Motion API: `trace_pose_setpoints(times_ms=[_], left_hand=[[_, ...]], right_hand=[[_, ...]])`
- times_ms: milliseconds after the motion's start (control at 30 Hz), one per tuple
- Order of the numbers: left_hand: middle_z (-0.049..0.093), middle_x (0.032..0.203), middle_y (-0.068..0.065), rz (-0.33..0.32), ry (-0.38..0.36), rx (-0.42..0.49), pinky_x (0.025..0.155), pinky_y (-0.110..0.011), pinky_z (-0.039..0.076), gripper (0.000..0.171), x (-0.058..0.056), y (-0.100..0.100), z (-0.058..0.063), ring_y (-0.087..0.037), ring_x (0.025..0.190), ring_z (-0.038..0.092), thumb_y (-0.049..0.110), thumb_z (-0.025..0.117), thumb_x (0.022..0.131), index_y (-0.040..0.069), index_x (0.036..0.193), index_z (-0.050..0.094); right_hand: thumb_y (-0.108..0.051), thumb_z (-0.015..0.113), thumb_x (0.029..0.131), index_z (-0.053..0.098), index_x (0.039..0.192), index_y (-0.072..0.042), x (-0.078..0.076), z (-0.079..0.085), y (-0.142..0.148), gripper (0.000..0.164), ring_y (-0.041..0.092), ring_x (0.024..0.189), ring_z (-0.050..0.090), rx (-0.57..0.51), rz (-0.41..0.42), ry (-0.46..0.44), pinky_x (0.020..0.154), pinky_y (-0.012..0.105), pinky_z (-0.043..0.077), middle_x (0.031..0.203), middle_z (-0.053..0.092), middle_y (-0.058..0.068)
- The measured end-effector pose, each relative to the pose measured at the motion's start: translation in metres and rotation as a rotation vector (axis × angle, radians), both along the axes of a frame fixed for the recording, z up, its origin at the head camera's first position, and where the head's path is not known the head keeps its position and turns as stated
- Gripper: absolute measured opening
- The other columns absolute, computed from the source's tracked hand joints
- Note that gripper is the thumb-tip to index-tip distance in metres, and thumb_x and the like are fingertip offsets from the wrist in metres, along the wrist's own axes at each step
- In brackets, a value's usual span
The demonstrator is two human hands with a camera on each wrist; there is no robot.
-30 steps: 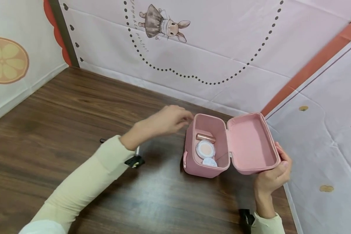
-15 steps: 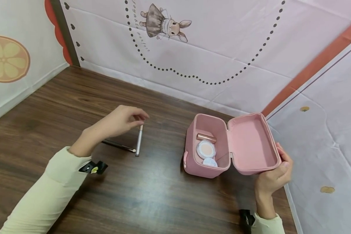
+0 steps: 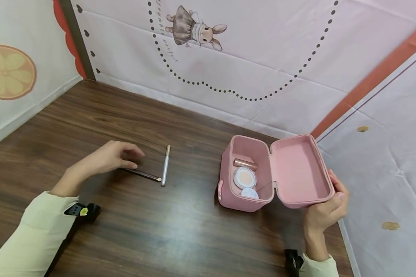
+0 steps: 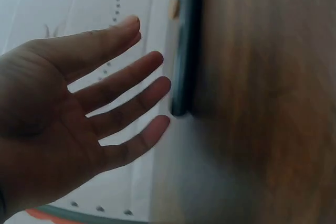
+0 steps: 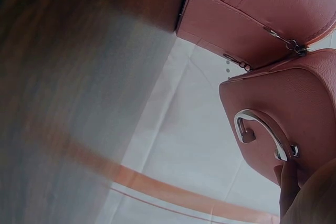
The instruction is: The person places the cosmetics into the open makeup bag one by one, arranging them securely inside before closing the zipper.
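My left hand [image 3: 105, 158] hovers over the far end of a thin dark makeup brush [image 3: 143, 175], fingers loosely bent. From the left wrist, the spread fingers stand apart from the brush's dark handle [image 4: 185, 72]. Beside the brush tip lies a slim silver tube with a gold-coloured cap [image 3: 165, 167]. On the right, my right hand [image 3: 326, 211] grips the raised lid [image 3: 294, 169] of a pink makeup case [image 3: 225, 188], thumb on its rim. Inside are a rose-gold lipstick-like tube [image 3: 245, 164], a round compact [image 3: 244, 177] and a smaller pale round item [image 3: 249, 193].
Dark wood-grain tabletop [image 3: 180, 231] spreads around the case. Printed fabric walls [image 3: 246, 50] rise behind and at both sides, the right one close to the lid. A metal carry handle [image 5: 265, 124] shows on the lid's outside in the right wrist view.
My left hand has moved left from beside the case, past the silver tube, to the brush, lowering at the end. The right hand and the case have stayed in place.
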State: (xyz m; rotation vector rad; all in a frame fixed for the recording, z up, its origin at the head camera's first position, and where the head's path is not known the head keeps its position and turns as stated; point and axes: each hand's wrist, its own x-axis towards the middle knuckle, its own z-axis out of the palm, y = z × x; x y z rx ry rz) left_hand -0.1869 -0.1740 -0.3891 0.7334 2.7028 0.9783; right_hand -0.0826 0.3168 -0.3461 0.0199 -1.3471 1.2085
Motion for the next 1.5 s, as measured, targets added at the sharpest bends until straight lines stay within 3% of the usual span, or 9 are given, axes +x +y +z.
trace_pose_setpoints(times_ms=[233,467,600,800,967,1233,1500], left_hand=[[0.063,0.116,-0.005,-0.019,-0.085,0.076,0.086,-0.042,0.046,0.045,-0.005,-0.024,-0.016,-0.025,0.108,0.055,0.022,0.077,0.081,0.009,0.121,0.063],[0.059,0.115,0.003,-0.096,-0.055,0.111,0.083,-0.028,0.044,0.042,0.003,-0.041,-0.030,-0.017,0.101,0.052,0.020,0.079,0.078,0.018,0.118,0.063],[0.054,0.108,0.001,-0.111,-0.036,0.088,0.080,-0.031,0.041,0.036,0.006,-0.039,-0.032,-0.019,0.096,0.047,0.017,0.079,0.078,0.018,0.110,0.063],[0.054,0.101,0.000,-0.075,0.012,0.030,0.078,-0.038,0.036,0.031,0.003,-0.033,-0.030,-0.020,0.094,0.043,0.014,0.081,0.076,0.017,0.101,0.062],[0.054,0.097,0.000,-0.084,-0.004,0.022,0.077,-0.038,0.035,0.024,0.003,-0.028,-0.030,-0.021,0.091,0.043,0.009,0.078,0.078,0.021,0.093,0.064],[0.053,0.093,0.004,-0.088,0.011,0.008,0.076,-0.037,0.037,0.018,0.002,-0.023,-0.031,-0.018,0.088,0.044,0.019,0.078,0.079,0.025,0.089,0.064],[0.052,0.091,0.004,-0.082,0.011,0.001,0.075,-0.036,0.037,0.017,-0.001,-0.020,-0.031,-0.018,0.086,0.043,0.025,0.079,0.078,0.025,0.087,0.064]], right_hand=[[0.001,0.030,0.093,0.063,0.096,0.018,-0.002,0.000,0.001,0.038,0.036,0.101,0.061,0.002,-0.005,-0.007,0.093,0.038,0.046,0.102,0.064,0.029],[0.002,0.029,0.094,0.063,0.096,0.019,-0.002,0.000,-0.001,0.038,0.035,0.102,0.061,0.005,0.008,-0.018,0.092,0.037,0.046,0.102,0.064,0.030],[0.002,0.030,0.094,0.063,0.097,0.019,-0.002,-0.001,-0.002,0.038,0.035,0.102,0.061,0.003,0.012,-0.020,0.092,0.037,0.046,0.103,0.064,0.030],[0.002,0.029,0.093,0.063,0.098,0.019,-0.004,0.000,-0.003,0.038,0.034,0.102,0.061,0.005,0.022,-0.018,0.093,0.037,0.046,0.104,0.064,0.029],[0.001,0.029,0.094,0.063,0.098,0.019,-0.004,0.000,-0.002,0.038,0.034,0.102,0.061,0.014,0.017,-0.022,0.092,0.037,0.046,0.104,0.064,0.029],[0.001,0.029,0.095,0.062,0.099,0.019,-0.003,0.001,0.001,0.038,0.037,0.103,0.060,0.010,0.043,-0.013,0.092,0.037,0.046,0.105,0.063,0.031],[0.002,0.029,0.095,0.062,0.099,0.019,-0.001,0.000,0.003,0.038,0.037,0.102,0.060,0.023,0.009,-0.024,0.093,0.038,0.046,0.105,0.064,0.030]])
